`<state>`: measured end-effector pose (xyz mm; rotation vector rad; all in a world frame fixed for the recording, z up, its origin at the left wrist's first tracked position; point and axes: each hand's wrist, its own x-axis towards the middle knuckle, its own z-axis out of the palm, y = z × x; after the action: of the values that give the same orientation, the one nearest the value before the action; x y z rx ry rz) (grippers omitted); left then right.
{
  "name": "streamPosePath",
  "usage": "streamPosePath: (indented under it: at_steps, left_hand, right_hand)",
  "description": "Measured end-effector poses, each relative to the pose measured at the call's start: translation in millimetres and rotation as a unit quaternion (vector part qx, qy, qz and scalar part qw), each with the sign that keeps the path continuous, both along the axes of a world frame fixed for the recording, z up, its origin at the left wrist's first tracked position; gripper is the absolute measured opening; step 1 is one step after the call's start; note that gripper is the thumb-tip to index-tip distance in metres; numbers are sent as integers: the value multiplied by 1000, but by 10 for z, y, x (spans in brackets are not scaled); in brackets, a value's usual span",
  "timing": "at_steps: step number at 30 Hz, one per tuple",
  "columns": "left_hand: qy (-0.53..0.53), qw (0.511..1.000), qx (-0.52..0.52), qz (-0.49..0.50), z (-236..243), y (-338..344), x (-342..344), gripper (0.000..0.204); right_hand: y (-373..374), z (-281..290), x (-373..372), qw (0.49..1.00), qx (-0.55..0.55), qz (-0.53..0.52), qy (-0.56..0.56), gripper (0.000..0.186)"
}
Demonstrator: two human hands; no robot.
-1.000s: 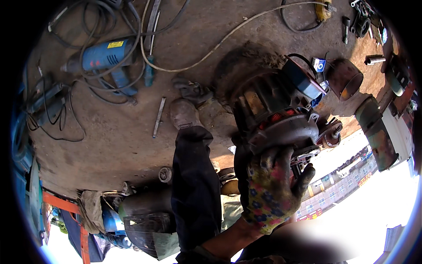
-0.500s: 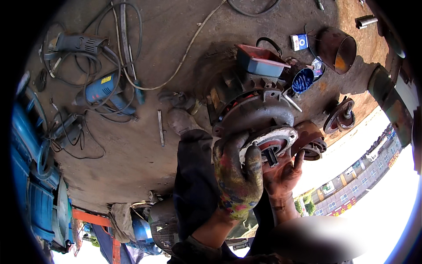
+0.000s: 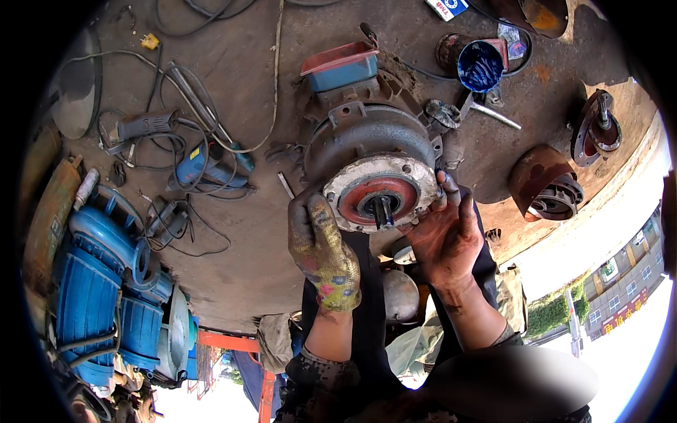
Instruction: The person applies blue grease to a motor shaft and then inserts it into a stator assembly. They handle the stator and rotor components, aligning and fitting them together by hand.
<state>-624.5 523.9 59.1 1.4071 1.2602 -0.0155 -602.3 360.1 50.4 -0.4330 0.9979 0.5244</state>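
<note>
Both hands' grip now closes on the motor end cover [image 3: 377,194]: gloved left hand [image 3: 321,250] left, bare right hand [image 3: 446,236] newly right.

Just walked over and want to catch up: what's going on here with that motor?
A person is gripping the end of an electric motor standing on the ground. The left hand, in a dirty glove, holds the left edge of its round end cover; the bare, greasy right hand holds the right edge. The shaft sticks out of the cover's red centre. A blue drill, cables and a blue tray lie around it.
</note>
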Motion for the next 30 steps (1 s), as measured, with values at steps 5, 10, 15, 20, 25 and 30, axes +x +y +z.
streamPosePath:
  at_steps: [5,10,15,20,25,30]
  left_hand:
    - [-26,1000,6,14,-40,-47,-27,32]
    - [-28,999,13,20,-24,-34,-29,28]
    - [-52,997,-16,62,-69,-30,-45,24]
    - [-67,994,-46,67,-111,-20,-78,22]
    - [-31,999,23,-1,-34,4,-6,20]
    - [-14,999,39,-17,-92,40,-61,23]
  right_hand:
    - [-61,-33,-55,1000,-6,19,-16,52]
    - [-56,-80,-92,999,3,11,-37,54]
    - [-59,-107,-111,999,12,13,-37,53]
    - [-8,-87,-77,998,-14,39,-51,50]
    - [36,-52,-61,993,-62,55,-79,52]
    - [47,-48,-55,995,-58,39,-72,52]
